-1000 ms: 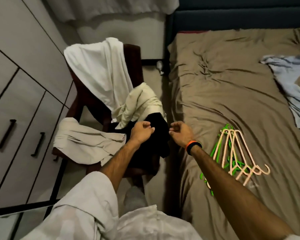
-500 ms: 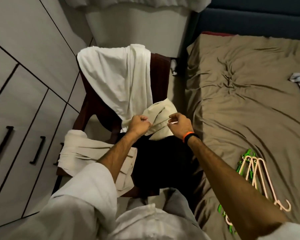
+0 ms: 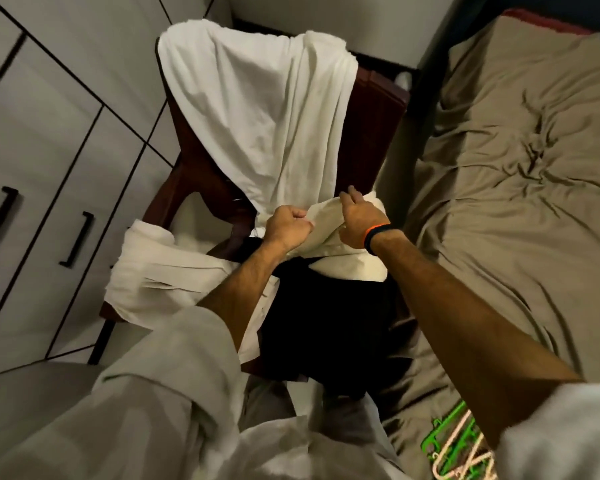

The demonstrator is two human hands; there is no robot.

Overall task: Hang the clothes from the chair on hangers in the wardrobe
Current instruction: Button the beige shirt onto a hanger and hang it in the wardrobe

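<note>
Landmark: dark wooden chair, standing in a narrow gap. Directly left of it runs a pale wardrobe front with black seams and two black bar handles; directly right of it sits the bed, covered in a creased taupe sheet. Both flank the chair closely, leaving little room on either side.

On the chair: a white garment is draped over the backrest, smooth with long folds. A cream garment lies bunched on the seat, below the white one. A black garment covers the front of the seat and hangs over its front edge. A pale pleated garment hangs over the chair's left arm, toward the wardrobe.

Left hand: clenched, pinching a fold of the cream garment. Right hand: fingers curled on the same garment's upper edge, index partly raised; an orange-and-black band is on the wrist.

Green and pink plastic hangers lie on the bed, right of the chair's front, partly hidden by the right arm.
</note>
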